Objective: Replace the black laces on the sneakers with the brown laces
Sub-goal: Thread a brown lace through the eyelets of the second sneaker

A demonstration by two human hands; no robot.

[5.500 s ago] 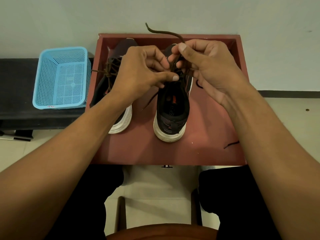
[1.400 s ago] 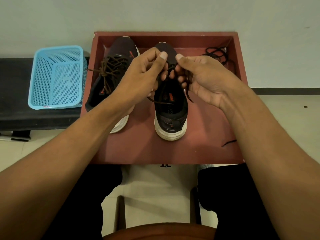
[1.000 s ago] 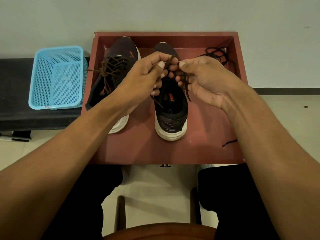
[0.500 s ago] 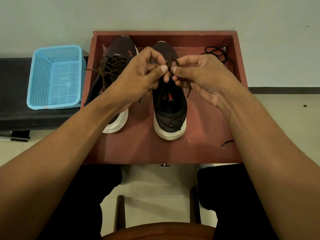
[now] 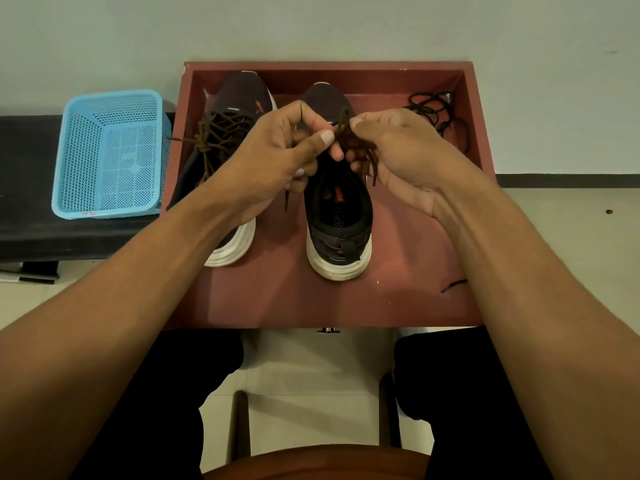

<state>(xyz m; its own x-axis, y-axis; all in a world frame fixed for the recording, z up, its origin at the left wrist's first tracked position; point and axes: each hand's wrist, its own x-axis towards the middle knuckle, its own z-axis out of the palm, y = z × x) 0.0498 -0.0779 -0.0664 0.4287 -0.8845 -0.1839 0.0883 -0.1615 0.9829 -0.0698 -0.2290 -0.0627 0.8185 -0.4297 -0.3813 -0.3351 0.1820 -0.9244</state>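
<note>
Head view: the brown lace (image 5: pixel 343 122) is pinched by left hand (image 5: pixel 277 157) and right hand (image 5: pixel 398 157) alike, held upright between them directly above the sneaker (image 5: pixel 339 220).

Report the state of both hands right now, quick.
Left hand: closed, pinching the brown lace.
Right hand: closed, pinching the same brown lace.

We see a matt, red-brown painted tray (image 5: pixel 277 299), seemingly wood. The blue basket (image 5: pixel 110 154) is perforated plastic, faintly glossy. The right sneaker (image 5: pixel 337 216) and left sneaker (image 5: pixel 239 95) have dark matt cloth uppers and ribbed white rubbery soles; the brown laces (image 5: pixel 216 133) are woven cord.
</note>
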